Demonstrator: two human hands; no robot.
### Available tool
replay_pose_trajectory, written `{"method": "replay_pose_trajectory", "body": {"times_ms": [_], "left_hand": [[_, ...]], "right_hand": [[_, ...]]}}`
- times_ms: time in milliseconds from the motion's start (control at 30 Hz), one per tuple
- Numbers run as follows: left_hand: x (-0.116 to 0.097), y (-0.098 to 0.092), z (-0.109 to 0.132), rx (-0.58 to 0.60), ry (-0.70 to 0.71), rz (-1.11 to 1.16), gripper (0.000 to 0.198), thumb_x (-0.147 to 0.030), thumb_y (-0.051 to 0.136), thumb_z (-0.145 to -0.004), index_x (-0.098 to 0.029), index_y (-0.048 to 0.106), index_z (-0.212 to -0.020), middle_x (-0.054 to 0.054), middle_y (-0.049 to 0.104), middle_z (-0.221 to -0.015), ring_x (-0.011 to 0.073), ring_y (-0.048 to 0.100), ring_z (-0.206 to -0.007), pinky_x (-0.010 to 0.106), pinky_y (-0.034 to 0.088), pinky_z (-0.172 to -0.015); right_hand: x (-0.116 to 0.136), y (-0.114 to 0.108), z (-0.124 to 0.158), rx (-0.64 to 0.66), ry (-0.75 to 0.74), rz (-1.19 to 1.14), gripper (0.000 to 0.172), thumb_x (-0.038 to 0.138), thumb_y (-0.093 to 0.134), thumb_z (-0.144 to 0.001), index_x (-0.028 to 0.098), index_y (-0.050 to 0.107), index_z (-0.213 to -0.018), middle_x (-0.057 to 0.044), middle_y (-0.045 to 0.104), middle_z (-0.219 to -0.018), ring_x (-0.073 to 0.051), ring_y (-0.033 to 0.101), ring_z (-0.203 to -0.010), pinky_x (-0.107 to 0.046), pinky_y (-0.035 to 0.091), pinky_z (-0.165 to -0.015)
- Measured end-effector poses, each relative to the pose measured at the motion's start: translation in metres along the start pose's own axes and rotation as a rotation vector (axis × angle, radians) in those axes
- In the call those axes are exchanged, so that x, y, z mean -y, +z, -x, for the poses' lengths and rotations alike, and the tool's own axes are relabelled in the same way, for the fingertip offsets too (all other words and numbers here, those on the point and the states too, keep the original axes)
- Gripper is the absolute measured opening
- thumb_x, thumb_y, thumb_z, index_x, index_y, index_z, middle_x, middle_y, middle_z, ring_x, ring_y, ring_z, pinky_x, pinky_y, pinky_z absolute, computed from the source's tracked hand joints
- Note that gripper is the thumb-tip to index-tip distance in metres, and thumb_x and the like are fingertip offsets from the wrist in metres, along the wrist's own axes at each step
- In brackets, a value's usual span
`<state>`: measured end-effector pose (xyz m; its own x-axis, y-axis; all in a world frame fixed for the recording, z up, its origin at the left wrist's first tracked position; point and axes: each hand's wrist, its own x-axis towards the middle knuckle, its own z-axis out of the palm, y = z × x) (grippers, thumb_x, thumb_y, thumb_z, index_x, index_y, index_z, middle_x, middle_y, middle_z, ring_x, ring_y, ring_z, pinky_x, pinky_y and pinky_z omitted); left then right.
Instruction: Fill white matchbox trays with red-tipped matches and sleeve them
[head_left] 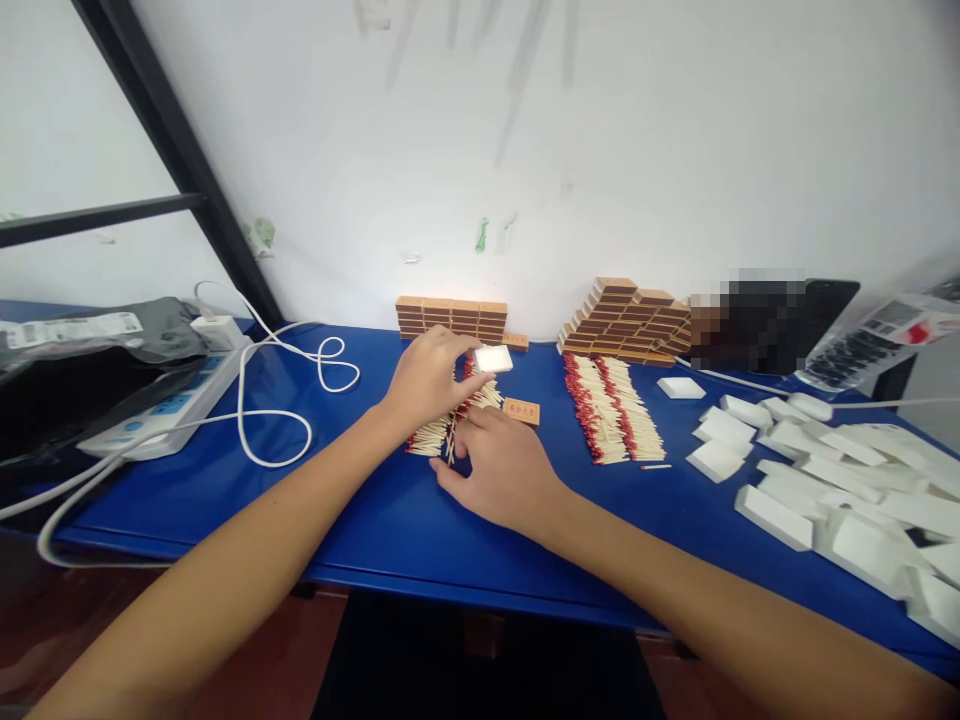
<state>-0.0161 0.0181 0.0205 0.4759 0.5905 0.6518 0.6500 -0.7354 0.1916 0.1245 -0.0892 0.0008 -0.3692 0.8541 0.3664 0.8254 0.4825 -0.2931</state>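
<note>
My left hand (429,378) pinches a small white matchbox tray (493,358) between thumb and fingers, above a heap of matches. My right hand (511,468) is closer to me, its curled fingers in the red-tipped matches (427,438); a few sticks show at its fingertips. How many it grips is hidden. An orange matchbox sleeve (522,411) with printed characters lies just beyond the right hand. Farther right, two rows of loose matches (611,415) lie side by side, with a single match (655,467) in front of them.
Stacked matchboxes (454,318) and a stepped stack (626,325) stand against the wall. White trays (847,480) are scattered at the right on the blue table (375,530). A power strip (169,400), white cables (274,410) and a black bag (82,375) lie left.
</note>
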Motion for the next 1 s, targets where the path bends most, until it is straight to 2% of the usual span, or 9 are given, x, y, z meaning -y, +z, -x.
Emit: {"method": "replay_pose_trajectory", "body": {"times_ms": [233, 367, 600, 800, 1000], "left_hand": [[-0.001, 0.001, 0.0, -0.02, 0.006, 0.0, 0.028, -0.037, 0.08, -0.088, -0.019, 0.073, -0.108, 0.008, 0.076, -0.1, 0.0271, 0.065, -0.097, 0.041, 0.053, -0.086], [-0.002, 0.002, 0.0, 0.0, 0.017, 0.01, 0.03, -0.036, 0.08, -0.089, -0.017, 0.073, -0.111, 0.008, 0.077, -0.102, 0.0269, 0.066, -0.097, 0.041, 0.054, -0.086], [-0.001, 0.001, 0.0, 0.013, 0.005, 0.003, 0.029, -0.039, 0.079, -0.089, -0.019, 0.073, -0.109, 0.008, 0.077, -0.1, 0.0265, 0.067, -0.095, 0.041, 0.054, -0.085], [0.003, 0.003, 0.001, 0.017, 0.024, 0.001, 0.032, -0.04, 0.081, -0.088, -0.019, 0.072, -0.111, 0.008, 0.078, -0.103, 0.0265, 0.067, -0.098, 0.042, 0.054, -0.088], [0.004, 0.004, 0.001, 0.066, 0.071, 0.012, 0.034, -0.04, 0.081, -0.088, -0.017, 0.072, -0.112, 0.008, 0.077, -0.101, 0.0262, 0.067, -0.096, 0.041, 0.054, -0.086]], "right_hand": [[-0.005, -0.004, 0.003, 0.051, 0.046, 0.088, 0.009, 0.023, 0.063, -0.09, 0.021, 0.062, -0.082, -0.011, 0.073, -0.097, -0.024, 0.067, -0.088, -0.035, 0.048, -0.072], [-0.005, -0.011, 0.003, 0.175, 0.09, 0.144, 0.011, 0.018, 0.059, -0.095, 0.02, 0.065, -0.087, -0.012, 0.074, -0.102, -0.026, 0.069, -0.094, -0.034, 0.049, -0.071], [-0.008, -0.024, 0.008, 0.256, 0.028, 0.19, 0.013, 0.011, 0.062, -0.092, 0.019, 0.065, -0.082, -0.012, 0.073, -0.092, -0.024, 0.069, -0.085, -0.033, 0.047, -0.068], [-0.038, -0.046, 0.012, 0.33, 0.027, -0.016, 0.016, 0.008, 0.063, -0.087, 0.021, 0.062, -0.078, -0.004, 0.069, -0.082, -0.018, 0.062, -0.07, -0.03, 0.042, -0.062], [-0.08, -0.063, 0.003, 0.223, -0.046, -0.104, 0.012, 0.018, 0.058, -0.095, 0.022, 0.061, -0.083, -0.002, 0.064, -0.086, -0.016, 0.059, -0.071, -0.028, 0.041, -0.064]]}}
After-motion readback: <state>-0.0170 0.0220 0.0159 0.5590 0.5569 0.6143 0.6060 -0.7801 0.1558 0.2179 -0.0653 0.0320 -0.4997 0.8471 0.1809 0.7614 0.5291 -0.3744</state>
